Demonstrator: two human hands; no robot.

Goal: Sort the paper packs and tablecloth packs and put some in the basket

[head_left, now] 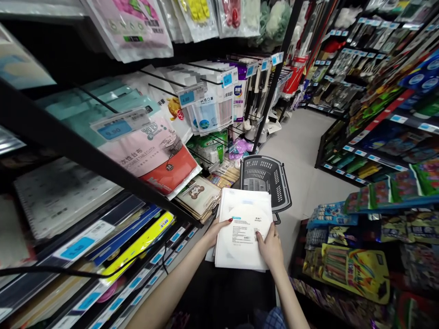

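Observation:
Between my two hands is a stack of flat white packages, printed with small text and a pale round shape on the top one. My left hand grips its left edge, thumb on the face. At the right edge my right hand holds it the same way, thumb on top and fingers behind, mostly hidden. Just beyond the stack, a dark grey shopping basket stands on the floor. To the left of the stack lie flat packs with a cartoon face.
Racks of hanging packs line the left, including a pink and red disposable tablecloth pack and face mask packs. A black shelf post rises behind the basket. Snack bags fill the right shelf. Grey floor runs between.

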